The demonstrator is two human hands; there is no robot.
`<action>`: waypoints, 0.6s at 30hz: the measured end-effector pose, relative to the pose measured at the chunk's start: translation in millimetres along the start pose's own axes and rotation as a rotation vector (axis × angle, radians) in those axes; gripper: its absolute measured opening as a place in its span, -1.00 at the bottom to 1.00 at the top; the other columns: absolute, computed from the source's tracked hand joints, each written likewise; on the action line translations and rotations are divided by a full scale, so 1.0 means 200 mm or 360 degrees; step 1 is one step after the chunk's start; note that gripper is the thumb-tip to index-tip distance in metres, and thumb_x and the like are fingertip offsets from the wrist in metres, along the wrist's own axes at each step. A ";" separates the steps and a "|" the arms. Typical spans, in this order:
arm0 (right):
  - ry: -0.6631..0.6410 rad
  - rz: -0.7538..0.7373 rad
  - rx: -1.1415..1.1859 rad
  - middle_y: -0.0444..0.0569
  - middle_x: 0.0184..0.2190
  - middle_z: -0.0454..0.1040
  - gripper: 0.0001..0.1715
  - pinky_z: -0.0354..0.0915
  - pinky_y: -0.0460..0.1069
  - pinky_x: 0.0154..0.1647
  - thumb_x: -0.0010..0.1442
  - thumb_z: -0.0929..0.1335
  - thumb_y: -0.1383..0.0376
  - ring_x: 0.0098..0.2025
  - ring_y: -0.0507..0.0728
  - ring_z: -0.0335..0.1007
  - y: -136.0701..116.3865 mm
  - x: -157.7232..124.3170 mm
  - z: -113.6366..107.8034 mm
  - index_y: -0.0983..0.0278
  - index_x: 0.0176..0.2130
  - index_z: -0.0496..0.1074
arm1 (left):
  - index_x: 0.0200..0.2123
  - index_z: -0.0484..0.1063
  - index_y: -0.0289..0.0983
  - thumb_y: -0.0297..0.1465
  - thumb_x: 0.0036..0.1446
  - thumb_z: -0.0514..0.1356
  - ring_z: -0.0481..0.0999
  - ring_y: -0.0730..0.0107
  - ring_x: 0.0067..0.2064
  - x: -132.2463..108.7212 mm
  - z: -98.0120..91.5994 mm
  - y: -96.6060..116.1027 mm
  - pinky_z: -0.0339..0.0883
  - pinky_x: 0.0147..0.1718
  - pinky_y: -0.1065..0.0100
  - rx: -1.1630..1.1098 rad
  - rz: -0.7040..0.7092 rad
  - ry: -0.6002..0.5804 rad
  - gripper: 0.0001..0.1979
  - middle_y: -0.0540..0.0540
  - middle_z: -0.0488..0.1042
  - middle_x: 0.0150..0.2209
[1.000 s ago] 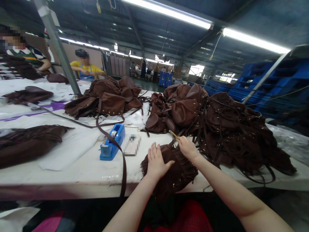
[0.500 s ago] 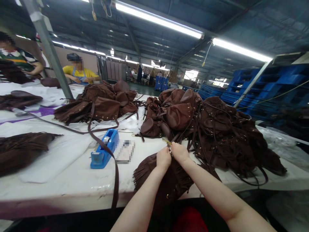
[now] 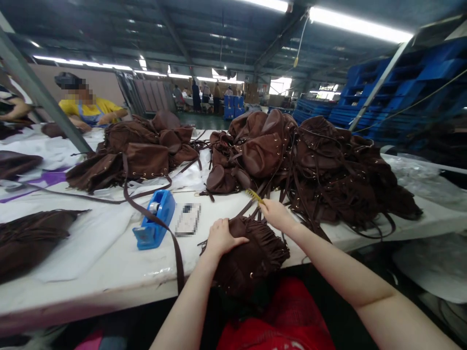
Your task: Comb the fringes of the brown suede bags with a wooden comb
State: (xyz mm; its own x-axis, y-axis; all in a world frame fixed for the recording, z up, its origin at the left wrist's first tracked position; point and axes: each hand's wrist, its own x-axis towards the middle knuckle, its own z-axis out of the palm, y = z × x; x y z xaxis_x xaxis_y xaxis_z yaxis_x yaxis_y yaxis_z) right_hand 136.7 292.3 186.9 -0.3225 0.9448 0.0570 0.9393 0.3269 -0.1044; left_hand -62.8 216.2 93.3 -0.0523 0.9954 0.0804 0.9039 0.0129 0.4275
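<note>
A dark brown fringed bag (image 3: pixel 242 260) lies at the table's front edge, a brass eyelet showing on its near side. My left hand (image 3: pixel 220 238) rests on the bag's left part, thumb stretched away from the fingers. In my right hand (image 3: pixel 275 214) is a yellow comb (image 3: pixel 254 196), gripped at one end, its teeth pointing up and left. That hand hovers just beyond the bag's fringe. A phone (image 3: pixel 188 219) and a blue tape dispenser (image 3: pixel 155 221) lie left of the bag, with a brown strap across the dispenser.
Brown bags are heaped behind my right hand (image 3: pixel 260 155), with another heap at the back left (image 3: pixel 146 158). One more brown bag (image 3: pixel 32 238) lies at the left. A metal post (image 3: pixel 47 92) slants upward. A co-worker in yellow (image 3: pixel 109 109) sits across the table.
My hands were together over the bag and are now apart. The left has moved onto the bag's left side; the right has gone slightly up with the comb. The view has shifted.
</note>
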 end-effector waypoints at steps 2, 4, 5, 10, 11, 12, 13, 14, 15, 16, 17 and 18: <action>-0.0053 -0.0163 0.0050 0.00 -0.24 0.50 -0.68 0.20 -0.08 -0.17 0.38 0.13 0.24 -0.16 0.12 0.42 -0.08 -0.13 0.06 0.28 -0.21 0.40 | -0.03 0.30 -0.35 0.24 -0.25 0.17 0.35 -0.03 0.02 -0.04 -0.02 0.00 0.17 0.01 0.16 0.0088 -0.0054 0.0022 -0.11 -0.30 0.40 -0.07; -0.0100 -0.0343 0.0011 -0.03 -0.27 0.48 -0.72 0.24 -0.08 -0.22 0.36 0.15 0.27 -0.21 0.11 0.43 -0.15 -0.24 0.13 0.27 -0.24 0.40 | -0.12 0.33 -0.35 0.24 -0.23 0.16 0.37 -0.02 -0.03 -0.10 -0.04 0.02 0.19 -0.04 0.16 0.0182 -0.0137 0.0046 -0.18 -0.28 0.41 -0.14; -0.0118 -0.0416 -0.0051 -0.01 -0.27 0.47 -0.73 0.26 -0.07 -0.27 0.35 0.16 0.30 -0.25 0.12 0.44 -0.18 -0.29 0.17 0.28 -0.23 0.39 | -0.15 0.33 -0.35 0.23 -0.22 0.16 0.38 -0.02 -0.04 -0.13 -0.04 0.04 0.19 -0.05 0.16 0.0215 -0.0179 0.0052 -0.20 -0.28 0.41 -0.16; -0.0098 -0.0497 -0.0400 0.10 -0.19 0.39 -0.71 0.32 -0.05 -0.44 0.26 0.15 0.47 -0.35 0.14 0.46 -0.23 -0.41 0.29 0.34 -0.07 0.32 | -0.11 0.32 -0.35 0.20 -0.16 0.16 0.39 0.02 -0.05 -0.24 0.01 0.03 0.20 -0.08 0.20 0.0170 -0.0356 0.0072 -0.23 -0.25 0.41 -0.15; -0.0083 -0.0483 -0.0434 0.12 -0.18 0.38 -0.68 0.32 -0.06 -0.44 0.26 0.14 0.49 -0.35 0.14 0.46 -0.23 -0.41 0.30 0.35 -0.04 0.31 | -0.09 0.31 -0.34 0.20 -0.14 0.15 0.39 0.03 -0.05 -0.25 0.03 0.02 0.21 -0.08 0.21 0.0139 -0.0372 0.0094 -0.22 -0.24 0.41 -0.15; -0.0083 -0.0458 -0.0458 0.13 -0.18 0.38 -0.66 0.33 -0.07 -0.43 0.26 0.13 0.51 -0.34 0.13 0.46 -0.22 -0.40 0.31 0.36 -0.03 0.30 | -0.07 0.30 -0.34 0.20 -0.13 0.13 0.39 0.05 -0.04 -0.26 0.04 0.00 0.20 -0.08 0.22 0.0112 -0.0372 0.0122 -0.22 -0.23 0.41 -0.14; -0.0098 -0.0418 -0.0467 0.14 -0.18 0.38 -0.66 0.33 -0.07 -0.42 0.26 0.12 0.51 -0.33 0.13 0.46 -0.20 -0.39 0.31 0.36 -0.02 0.30 | -0.05 0.30 -0.33 0.20 -0.11 0.13 0.39 0.06 -0.04 -0.27 0.06 -0.02 0.20 -0.07 0.22 0.0092 -0.0361 0.0151 -0.22 -0.22 0.41 -0.13; -0.0124 -0.0369 -0.0463 0.14 -0.17 0.38 -0.66 0.33 -0.07 -0.40 0.27 0.12 0.51 -0.32 0.13 0.47 -0.19 -0.37 0.31 0.36 -0.03 0.30 | -0.04 0.29 -0.33 0.20 -0.10 0.12 0.38 0.06 -0.03 -0.27 0.07 -0.03 0.20 -0.06 0.23 0.0080 -0.0345 0.0175 -0.22 -0.22 0.41 -0.13; -0.0155 -0.0316 -0.0452 0.14 -0.16 0.38 -0.66 0.34 -0.07 -0.37 0.27 0.12 0.51 -0.30 0.14 0.47 -0.16 -0.35 0.31 0.35 -0.04 0.32 | -0.03 0.29 -0.32 0.20 -0.10 0.12 0.38 0.06 -0.02 -0.27 0.08 -0.04 0.19 -0.05 0.23 0.0074 -0.0332 0.0191 -0.22 -0.22 0.41 -0.12; -0.0183 -0.0261 -0.0439 0.14 -0.16 0.39 -0.66 0.34 -0.06 -0.35 0.28 0.11 0.51 -0.28 0.14 0.47 -0.13 -0.32 0.31 0.34 -0.06 0.34 | -0.02 0.29 -0.32 0.20 -0.10 0.11 0.38 0.06 -0.02 -0.27 0.08 -0.05 0.19 -0.04 0.23 0.0071 -0.0324 0.0198 -0.21 -0.22 0.41 -0.12; -0.0201 -0.0200 -0.0431 0.14 -0.16 0.39 -0.66 0.34 -0.05 -0.32 0.28 0.11 0.51 -0.26 0.15 0.48 -0.09 -0.29 0.30 0.34 -0.08 0.35 | -0.02 0.29 -0.32 0.21 -0.10 0.11 0.38 0.06 -0.02 -0.27 0.08 -0.05 0.19 -0.03 0.22 0.0069 -0.0321 0.0196 -0.21 -0.22 0.41 -0.12; -0.0212 -0.0137 -0.0430 0.16 -0.16 0.40 -0.66 0.34 -0.04 -0.30 0.28 0.11 0.51 -0.25 0.16 0.48 -0.05 -0.26 0.29 0.36 -0.10 0.37 | -0.01 0.28 -0.32 0.21 -0.11 0.11 0.37 0.05 -0.01 -0.27 0.08 -0.05 0.18 -0.02 0.21 0.0065 -0.0327 0.0187 -0.20 -0.22 0.41 -0.12</action>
State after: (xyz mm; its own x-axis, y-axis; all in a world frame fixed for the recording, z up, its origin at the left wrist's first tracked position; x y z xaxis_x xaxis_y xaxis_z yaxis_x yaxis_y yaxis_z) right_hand 138.0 241.7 127.0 -0.3980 0.9141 -0.0780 0.8993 0.4055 0.1635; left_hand -61.6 163.2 70.4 -0.2838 0.9536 0.1009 0.8854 0.2201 0.4094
